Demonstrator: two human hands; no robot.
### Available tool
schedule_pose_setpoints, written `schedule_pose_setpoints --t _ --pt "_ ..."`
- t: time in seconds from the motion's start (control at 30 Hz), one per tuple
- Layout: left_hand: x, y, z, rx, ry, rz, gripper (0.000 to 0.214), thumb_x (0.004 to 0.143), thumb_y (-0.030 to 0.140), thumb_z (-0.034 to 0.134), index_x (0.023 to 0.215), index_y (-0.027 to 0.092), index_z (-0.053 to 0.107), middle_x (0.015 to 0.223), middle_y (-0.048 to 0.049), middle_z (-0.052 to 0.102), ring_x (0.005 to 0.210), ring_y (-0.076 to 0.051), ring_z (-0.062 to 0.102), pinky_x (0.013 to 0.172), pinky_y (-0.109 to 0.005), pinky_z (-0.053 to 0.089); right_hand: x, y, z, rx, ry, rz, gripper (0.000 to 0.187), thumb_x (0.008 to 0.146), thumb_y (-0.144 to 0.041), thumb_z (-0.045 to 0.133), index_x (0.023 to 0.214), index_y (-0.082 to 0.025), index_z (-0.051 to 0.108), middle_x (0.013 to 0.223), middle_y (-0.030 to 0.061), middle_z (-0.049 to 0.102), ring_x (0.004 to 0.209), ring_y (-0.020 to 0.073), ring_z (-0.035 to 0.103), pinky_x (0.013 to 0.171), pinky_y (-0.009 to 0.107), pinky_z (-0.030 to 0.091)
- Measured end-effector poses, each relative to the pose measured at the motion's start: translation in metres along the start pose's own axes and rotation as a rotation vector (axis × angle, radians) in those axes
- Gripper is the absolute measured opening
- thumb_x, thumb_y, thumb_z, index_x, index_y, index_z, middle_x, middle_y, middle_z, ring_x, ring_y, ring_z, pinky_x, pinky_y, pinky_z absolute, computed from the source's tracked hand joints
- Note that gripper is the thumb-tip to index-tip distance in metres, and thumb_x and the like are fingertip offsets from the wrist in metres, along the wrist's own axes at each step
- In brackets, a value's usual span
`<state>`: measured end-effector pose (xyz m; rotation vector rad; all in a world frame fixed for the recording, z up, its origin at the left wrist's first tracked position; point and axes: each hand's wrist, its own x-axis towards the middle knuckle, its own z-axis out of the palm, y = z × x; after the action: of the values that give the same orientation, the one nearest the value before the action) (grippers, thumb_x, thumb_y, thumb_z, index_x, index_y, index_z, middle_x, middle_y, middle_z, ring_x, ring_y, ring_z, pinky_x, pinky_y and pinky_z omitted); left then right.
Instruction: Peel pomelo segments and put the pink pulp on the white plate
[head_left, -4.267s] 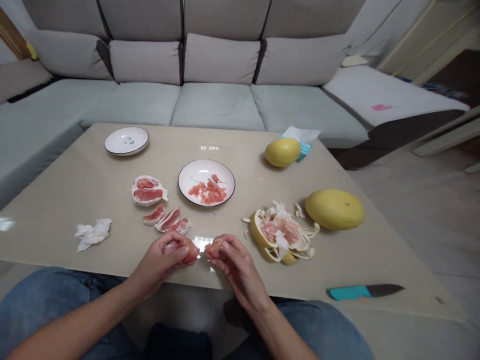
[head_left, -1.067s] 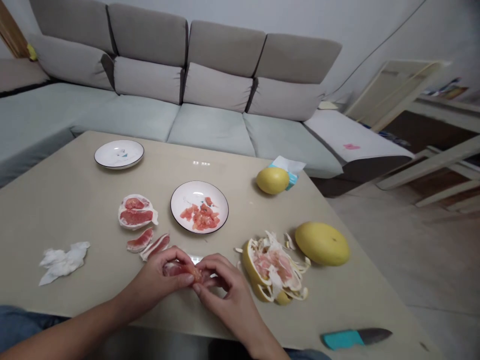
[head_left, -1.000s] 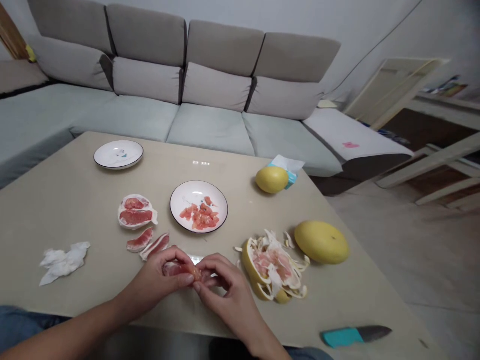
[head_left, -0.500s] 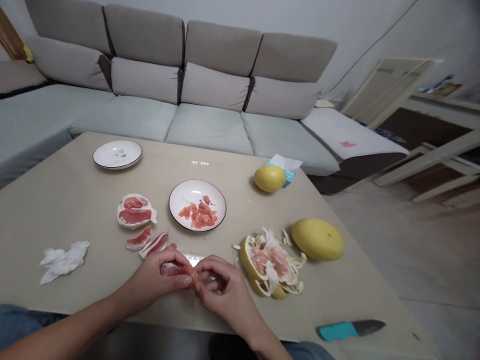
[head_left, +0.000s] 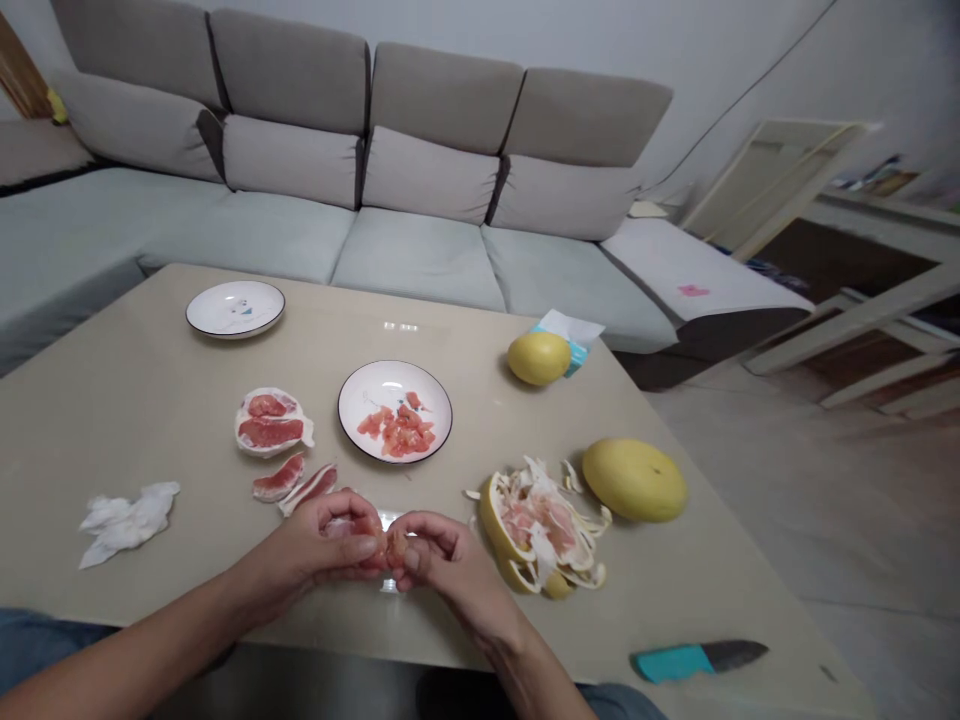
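My left hand and my right hand meet above the table's near edge, both shut on a pink pomelo segment. Its flesh is mostly hidden by my fingers. Just beyond my left hand lie two loose pomelo slices, and a peeled segment pair in white pith sits further back. A white plate of pink pomelo pieces stands ahead of my hands. To the right of my right hand is a heap of yellow peel and pith.
A beige table holds a small white plate, crumpled tissue, a tissue packet, and two whole pomelos. A teal-handled knife lies at the front right. A grey sofa stands behind.
My hands have shifted on the segment, with my left palm turning upward and my right fingers curling closer around it. The view has tipped upward since the oldest frame.
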<state>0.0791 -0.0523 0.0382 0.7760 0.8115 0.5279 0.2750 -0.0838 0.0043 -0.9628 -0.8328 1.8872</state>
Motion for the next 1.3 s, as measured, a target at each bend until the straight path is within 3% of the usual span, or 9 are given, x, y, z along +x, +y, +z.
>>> schedule_pose_setpoints --t 0.17,0.3,0.7,0.87,1.07,1.2,1.3 --pt "0.000 -0.002 -0.005 -0.084 0.007 0.031 0.015 0.079 0.025 0.073 0.084 0.018 0.061 0.084 -0.0007 0.065 0.082 -0.012 0.064 0.080 -0.025 0.052 0.003 0.002 0.001 0.173 0.016 -0.030 0.028 0.069 -0.031 0.083 0.089 -0.013 0.073 0.076 0.0020 0.068 0.066 0.0080 0.061 0.059 0.015 0.050" --pt "0.002 -0.003 -0.009 -0.082 -0.010 0.054 0.013 0.082 0.024 0.071 0.086 0.016 0.061 0.084 -0.0018 0.065 0.083 -0.011 0.064 0.081 -0.023 0.052 0.004 -0.001 -0.001 0.236 0.009 -0.025 0.030 0.068 -0.028 0.084 0.093 -0.014 0.073 0.080 0.0028 0.070 0.069 0.0094 0.064 0.065 0.018 0.054" --pt "0.006 -0.005 -0.016 -0.262 0.032 0.041 0.009 0.083 0.014 0.069 0.091 0.015 0.065 0.095 -0.0033 0.064 0.093 -0.013 0.066 0.095 -0.027 0.050 0.006 -0.007 -0.009 0.320 -0.012 -0.042 0.025 0.075 -0.020 0.077 0.099 -0.013 0.072 0.094 0.0071 0.073 0.075 0.0119 0.067 0.071 0.022 0.056" --pt "0.006 -0.004 -0.015 -0.395 -0.061 -0.016 0.006 0.086 0.017 0.064 0.082 0.013 0.066 0.081 -0.0021 0.061 0.092 -0.017 0.068 0.087 -0.026 0.054 0.008 -0.009 -0.011 0.391 -0.023 -0.019 0.022 0.077 -0.020 0.074 0.097 -0.011 0.071 0.092 0.0084 0.073 0.073 0.0122 0.068 0.068 0.021 0.056" --pt "0.005 -0.006 -0.016 -0.446 0.012 -0.045 0.008 0.086 0.020 0.065 0.093 0.017 0.067 0.081 -0.0025 0.065 0.079 -0.016 0.069 0.072 -0.029 0.058 0.008 -0.008 -0.012 0.400 -0.003 0.000 0.022 0.074 -0.023 0.076 0.093 -0.013 0.072 0.088 0.0070 0.072 0.071 0.0119 0.066 0.066 0.021 0.055" --pt "0.004 -0.003 -0.015 -0.401 0.042 -0.031 0.012 0.083 0.020 0.069 0.094 0.016 0.068 0.085 -0.0035 0.066 0.077 -0.014 0.067 0.071 -0.026 0.057 0.013 -0.012 -0.017 0.111 0.097 -0.061 0.027 0.076 -0.032 0.073 0.097 -0.015 0.071 0.096 0.0073 0.070 0.073 0.0134 0.065 0.071 0.027 0.054" --pt "0.003 -0.002 -0.014 -0.344 0.081 -0.017 0.017 0.080 0.018 0.072 0.096 0.015 0.069 0.089 -0.0048 0.068 0.081 -0.012 0.066 0.080 -0.026 0.056 0.032 -0.025 -0.032 -0.513 0.295 -0.317 0.027 0.083 -0.038 0.065 0.098 -0.017 0.069 0.093 0.0077 0.070 0.076 0.0171 0.064 0.075 0.032 0.052"
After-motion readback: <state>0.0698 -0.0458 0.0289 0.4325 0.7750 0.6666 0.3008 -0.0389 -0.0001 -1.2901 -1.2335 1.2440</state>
